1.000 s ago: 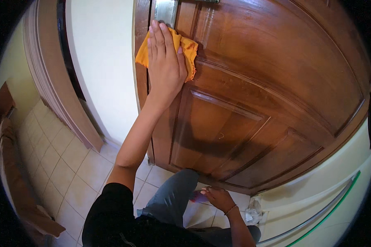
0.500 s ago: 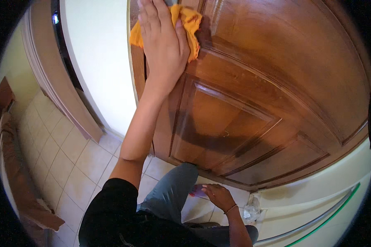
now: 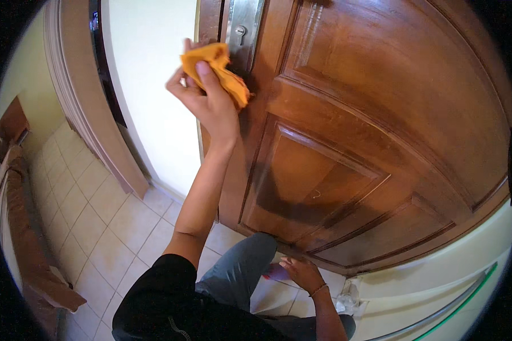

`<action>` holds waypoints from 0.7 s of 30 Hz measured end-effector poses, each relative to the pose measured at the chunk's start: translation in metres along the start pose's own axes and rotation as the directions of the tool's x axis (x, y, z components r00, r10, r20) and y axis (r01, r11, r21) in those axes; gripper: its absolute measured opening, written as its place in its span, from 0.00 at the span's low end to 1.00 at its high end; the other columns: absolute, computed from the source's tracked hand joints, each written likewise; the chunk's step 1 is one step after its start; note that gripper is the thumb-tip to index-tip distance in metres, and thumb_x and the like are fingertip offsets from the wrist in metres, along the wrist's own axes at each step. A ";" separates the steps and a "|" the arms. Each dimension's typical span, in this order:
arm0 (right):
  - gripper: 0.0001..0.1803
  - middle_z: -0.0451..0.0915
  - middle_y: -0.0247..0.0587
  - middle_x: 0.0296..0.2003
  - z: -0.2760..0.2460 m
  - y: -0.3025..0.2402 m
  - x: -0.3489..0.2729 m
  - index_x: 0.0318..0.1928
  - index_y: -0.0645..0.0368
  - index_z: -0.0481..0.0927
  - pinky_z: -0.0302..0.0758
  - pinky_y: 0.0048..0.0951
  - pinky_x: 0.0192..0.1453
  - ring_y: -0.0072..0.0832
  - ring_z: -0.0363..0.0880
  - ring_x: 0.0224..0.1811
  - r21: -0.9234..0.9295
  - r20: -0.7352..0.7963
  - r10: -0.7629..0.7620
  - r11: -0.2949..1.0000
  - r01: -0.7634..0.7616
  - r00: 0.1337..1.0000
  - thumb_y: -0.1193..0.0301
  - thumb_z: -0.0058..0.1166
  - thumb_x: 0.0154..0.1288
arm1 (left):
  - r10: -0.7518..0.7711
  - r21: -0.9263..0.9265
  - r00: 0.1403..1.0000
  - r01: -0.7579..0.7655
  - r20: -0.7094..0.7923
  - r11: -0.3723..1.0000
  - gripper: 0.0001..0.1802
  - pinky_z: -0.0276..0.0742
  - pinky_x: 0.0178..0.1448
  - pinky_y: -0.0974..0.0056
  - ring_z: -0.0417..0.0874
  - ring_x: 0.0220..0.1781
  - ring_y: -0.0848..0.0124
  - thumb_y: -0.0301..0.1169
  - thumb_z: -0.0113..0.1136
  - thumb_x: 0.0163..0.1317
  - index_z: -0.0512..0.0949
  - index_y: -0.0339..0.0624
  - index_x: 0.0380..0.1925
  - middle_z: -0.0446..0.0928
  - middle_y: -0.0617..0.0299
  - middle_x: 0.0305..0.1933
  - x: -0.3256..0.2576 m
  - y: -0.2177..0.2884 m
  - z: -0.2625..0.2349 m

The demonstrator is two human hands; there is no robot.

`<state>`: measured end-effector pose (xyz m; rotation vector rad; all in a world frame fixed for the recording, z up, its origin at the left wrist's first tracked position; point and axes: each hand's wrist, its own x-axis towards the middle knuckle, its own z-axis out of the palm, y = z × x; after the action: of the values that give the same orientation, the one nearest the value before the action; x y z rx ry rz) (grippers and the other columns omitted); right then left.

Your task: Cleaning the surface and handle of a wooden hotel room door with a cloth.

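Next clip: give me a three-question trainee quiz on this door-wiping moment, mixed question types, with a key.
1. True or false: the left hand holds an orange cloth.
2. Which is the cloth nearest to? A) floor tiles B) the metal lock plate on the wooden door C) the green-edged rail
3. Fill in: the right hand is low, near a ____ object by the knee.

Key: 1 true; 2 B; 3 pink.

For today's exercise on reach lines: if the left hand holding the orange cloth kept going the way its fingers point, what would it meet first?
Probably the metal lock plate on the wooden door, just above the left hand and orange cloth; depth is unclear.
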<state>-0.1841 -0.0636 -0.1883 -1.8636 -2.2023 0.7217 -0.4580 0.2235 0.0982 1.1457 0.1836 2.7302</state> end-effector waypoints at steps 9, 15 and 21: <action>0.23 0.90 0.42 0.57 0.008 0.005 0.002 0.61 0.49 0.88 0.84 0.49 0.62 0.49 0.90 0.55 -0.029 -0.070 -0.087 0.996 0.085 0.994 0.49 0.50 0.86 | 0.263 0.502 0.928 -0.364 0.262 0.785 0.19 0.70 0.75 0.52 0.72 0.70 0.53 0.25 0.69 0.75 0.87 0.45 0.64 0.71 0.50 0.64 0.025 0.001 0.033; 0.23 0.91 0.44 0.54 0.000 -0.004 0.002 0.59 0.49 0.89 0.85 0.50 0.58 0.49 0.90 0.53 0.013 -0.069 -0.076 0.997 0.077 0.995 0.49 0.49 0.86 | 0.143 0.580 0.940 -0.305 0.309 0.755 0.25 0.74 0.79 0.50 0.76 0.77 0.50 0.32 0.67 0.79 0.81 0.41 0.72 0.74 0.45 0.74 -0.006 0.014 0.014; 0.22 0.91 0.44 0.53 0.002 -0.003 0.004 0.59 0.46 0.89 0.85 0.53 0.58 0.52 0.90 0.53 0.006 -0.055 -0.065 0.998 0.065 0.996 0.48 0.49 0.86 | 0.254 0.542 0.914 -0.393 0.315 0.742 0.25 0.75 0.78 0.56 0.83 0.72 0.55 0.30 0.67 0.79 0.81 0.37 0.72 0.83 0.47 0.69 0.015 0.013 0.029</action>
<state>-0.1889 -0.0609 -0.1896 -1.7773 -2.2120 0.6586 -0.4488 0.2150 0.1310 1.7863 0.9627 2.8884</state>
